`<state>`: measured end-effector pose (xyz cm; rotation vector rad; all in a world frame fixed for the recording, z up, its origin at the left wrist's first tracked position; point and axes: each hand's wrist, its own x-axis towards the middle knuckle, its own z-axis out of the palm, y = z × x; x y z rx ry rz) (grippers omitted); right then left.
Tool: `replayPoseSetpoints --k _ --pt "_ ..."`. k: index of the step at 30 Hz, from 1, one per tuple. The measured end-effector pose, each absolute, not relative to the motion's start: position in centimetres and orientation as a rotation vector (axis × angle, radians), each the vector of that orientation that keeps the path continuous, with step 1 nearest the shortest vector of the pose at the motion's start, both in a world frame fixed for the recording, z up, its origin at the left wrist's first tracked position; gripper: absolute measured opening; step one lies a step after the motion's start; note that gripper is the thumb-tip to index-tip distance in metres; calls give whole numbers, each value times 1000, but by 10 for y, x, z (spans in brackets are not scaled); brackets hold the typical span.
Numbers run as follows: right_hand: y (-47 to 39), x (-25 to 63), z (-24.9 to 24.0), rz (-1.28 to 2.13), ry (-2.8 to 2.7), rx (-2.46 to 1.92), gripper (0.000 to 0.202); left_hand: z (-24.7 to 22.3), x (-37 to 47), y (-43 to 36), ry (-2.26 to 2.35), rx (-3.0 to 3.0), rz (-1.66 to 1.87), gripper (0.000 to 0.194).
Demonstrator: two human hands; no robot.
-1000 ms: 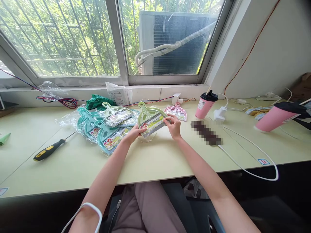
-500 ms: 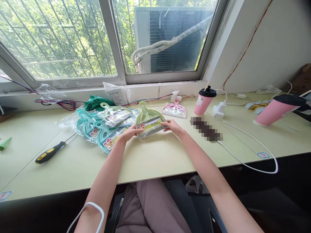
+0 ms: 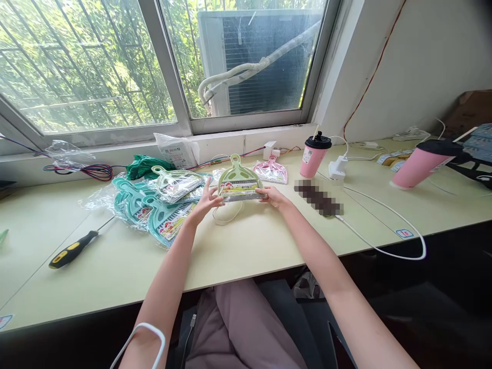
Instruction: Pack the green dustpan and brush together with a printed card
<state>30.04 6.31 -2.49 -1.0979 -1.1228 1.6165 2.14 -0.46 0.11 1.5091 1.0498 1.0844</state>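
Observation:
A light green dustpan-and-brush set (image 3: 240, 185) in clear wrapping, with a printed label across it, is tilted up above the table between my hands. My right hand (image 3: 274, 197) grips its lower right corner, thumb in front. My left hand (image 3: 205, 205) is at the lower left corner; its thumb touches the edge, the index finger points up, and the other fingers are partly hidden. Left of it lies a pile of wrapped teal dustpan sets (image 3: 163, 218), with a pale green set (image 3: 179, 182) on top. Behind to the right lies a pink dustpan set (image 3: 272, 170).
A screwdriver (image 3: 73, 249) lies on the left of the table. A green bag (image 3: 143, 167) and tangled wires (image 3: 90, 171) sit below the window. To the right are a pink cup (image 3: 313, 156), a charger (image 3: 338, 168), a white cable (image 3: 384, 248) and a second, leaning pink cup (image 3: 421, 164).
The green dustpan set has tipped more upright and moved slightly away from me. My left hand's index finger has lifted off its front. The view has shifted a little to the right.

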Motion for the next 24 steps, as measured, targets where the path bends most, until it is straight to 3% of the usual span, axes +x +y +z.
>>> replayPoseSetpoints --k 3,9,12,14,19,24 --pt "64 299 -25 1555 -1016 -1111 5 -2 31 -6 1116 1650 1081 119" --pt "58 291 -23 1555 -1076 -1121 11 -15 47 2 1298 1680 1231 60" --pt "57 289 -23 1562 -1102 -1103 11 -15 44 4 1327 1622 1304 46" --pt "56 289 -23 1580 -1120 -1079 12 -12 43 1 1355 1592 1365 49" --pt "56 289 -24 1626 -1176 -1018 15 -4 55 -7 1468 1365 1534 78" --pt "55 283 -27 1637 -1238 -989 20 -5 60 -7 1436 1319 1483 69"
